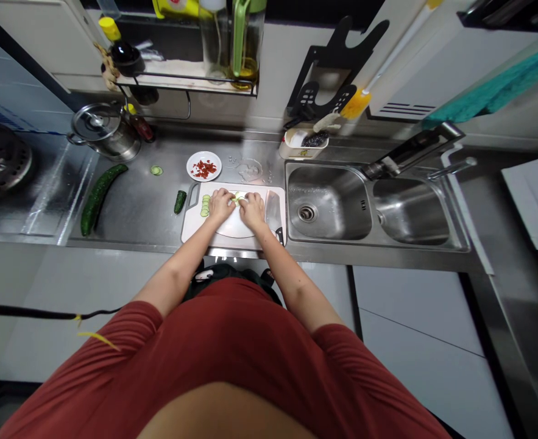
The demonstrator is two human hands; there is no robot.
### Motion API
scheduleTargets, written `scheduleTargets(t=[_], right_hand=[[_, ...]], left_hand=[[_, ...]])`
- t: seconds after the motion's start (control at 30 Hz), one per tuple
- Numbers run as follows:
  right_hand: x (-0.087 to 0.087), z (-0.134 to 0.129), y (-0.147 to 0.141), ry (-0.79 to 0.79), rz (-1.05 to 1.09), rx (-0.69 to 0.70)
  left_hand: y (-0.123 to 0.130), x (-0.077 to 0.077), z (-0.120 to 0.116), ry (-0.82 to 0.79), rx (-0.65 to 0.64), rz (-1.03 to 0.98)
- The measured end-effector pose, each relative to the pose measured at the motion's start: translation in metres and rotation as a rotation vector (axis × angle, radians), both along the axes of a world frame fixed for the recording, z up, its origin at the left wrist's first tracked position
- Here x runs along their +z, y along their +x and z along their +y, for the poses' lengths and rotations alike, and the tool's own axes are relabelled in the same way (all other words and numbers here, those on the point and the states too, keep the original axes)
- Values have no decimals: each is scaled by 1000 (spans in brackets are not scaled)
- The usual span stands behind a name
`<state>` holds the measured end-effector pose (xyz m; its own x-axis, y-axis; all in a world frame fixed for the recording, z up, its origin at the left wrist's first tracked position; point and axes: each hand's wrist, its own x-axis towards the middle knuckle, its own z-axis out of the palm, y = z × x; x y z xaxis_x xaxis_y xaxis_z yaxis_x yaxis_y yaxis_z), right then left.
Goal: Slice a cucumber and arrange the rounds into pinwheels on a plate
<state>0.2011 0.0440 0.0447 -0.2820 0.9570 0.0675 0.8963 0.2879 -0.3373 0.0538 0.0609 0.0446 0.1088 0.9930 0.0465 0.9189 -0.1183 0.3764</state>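
Note:
Both hands meet over a white plate resting on the white cutting board. Pale green cucumber slices lie between them at the plate's far side. The bent fingers of my left hand pinch these slices from the left. My right hand has its fingertips closed on them from the right. On the board, left of my left hand, is a short row of overlapping cucumber slices. A broad-bladed kitchen knife lies at the board's right end, its black handle toward me.
A cucumber stub sits left of the board, with a long whole cucumber farther left. Behind the board stands a small plate of chopped red pieces. A lidded pot occupies the back left; a double sink adjoins the board's right.

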Motion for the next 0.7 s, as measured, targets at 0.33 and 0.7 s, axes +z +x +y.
scheduleTargets(t=[0.33,0.7], right_hand=[[-2,2,4,-9,-12,-40],[-1,2,4,12,-42,-42]], left_hand=[[5,-1,1,22,-26,6],[11,-5,3,29,9,20]])
